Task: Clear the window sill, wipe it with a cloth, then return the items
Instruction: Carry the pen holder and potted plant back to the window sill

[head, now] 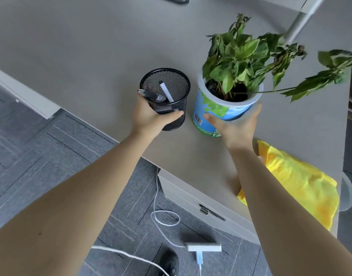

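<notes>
A black mesh pen holder with a dark pen and a white marker in it stands on the grey desk. My left hand wraps its near side. Right beside it is a potted plant in a blue and green pot with a white rim, green leaves drooping to the right. My right hand grips the pot's near wall. A yellow cloth lies on the desk's near right edge, under my right forearm.
A white cable and a white power adapter lie on the grey carpet below the desk. A drawer unit sits under the desk edge. A grey pole leans at the upper right. My shoe shows at the bottom.
</notes>
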Demonstrator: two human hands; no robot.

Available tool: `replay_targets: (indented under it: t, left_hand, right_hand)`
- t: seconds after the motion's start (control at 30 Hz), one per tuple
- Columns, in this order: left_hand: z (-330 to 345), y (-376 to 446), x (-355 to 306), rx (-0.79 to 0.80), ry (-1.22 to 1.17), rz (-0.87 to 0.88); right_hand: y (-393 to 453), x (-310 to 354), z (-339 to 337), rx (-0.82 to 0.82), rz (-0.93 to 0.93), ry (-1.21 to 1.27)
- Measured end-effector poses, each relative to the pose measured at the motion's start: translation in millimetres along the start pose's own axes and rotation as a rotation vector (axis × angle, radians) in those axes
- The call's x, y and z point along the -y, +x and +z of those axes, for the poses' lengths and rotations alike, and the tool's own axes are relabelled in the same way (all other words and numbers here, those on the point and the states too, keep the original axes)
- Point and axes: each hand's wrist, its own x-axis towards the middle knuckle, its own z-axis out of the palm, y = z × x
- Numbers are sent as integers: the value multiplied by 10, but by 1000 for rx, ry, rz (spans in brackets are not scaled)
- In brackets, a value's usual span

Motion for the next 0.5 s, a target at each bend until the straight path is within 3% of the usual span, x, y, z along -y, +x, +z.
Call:
replay_targets:
  t: [0.23,0.5]
  left_hand:
    - [63,-266,-339,63,-9,88]
    - [296,-1195,-726,234,6,90]
  right_hand:
    - [-229,219,-296,-81,-2,16]
    - [-1096,465,-1159,-216,5,-38]
